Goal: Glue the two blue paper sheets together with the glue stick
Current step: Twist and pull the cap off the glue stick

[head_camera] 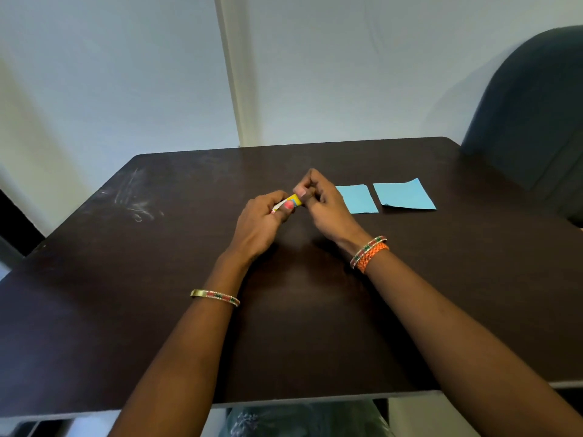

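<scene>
Dark wooden table (157, 310) against a pale wall. Above its middle, the left hand (262, 222) grips a yellow glue stick (291, 201) while the right hand (321, 200) pinches its right end. Two blue paper sheets, left sheet (358, 199) and right sheet (405, 195), lie flat just right of the hands, side by side, apart.

My arms are bare, no sleeves. On my left wrist sits a gold bangle (215, 297) with red and green; my right wears beaded and orange braided bangles (369, 253).
</scene>
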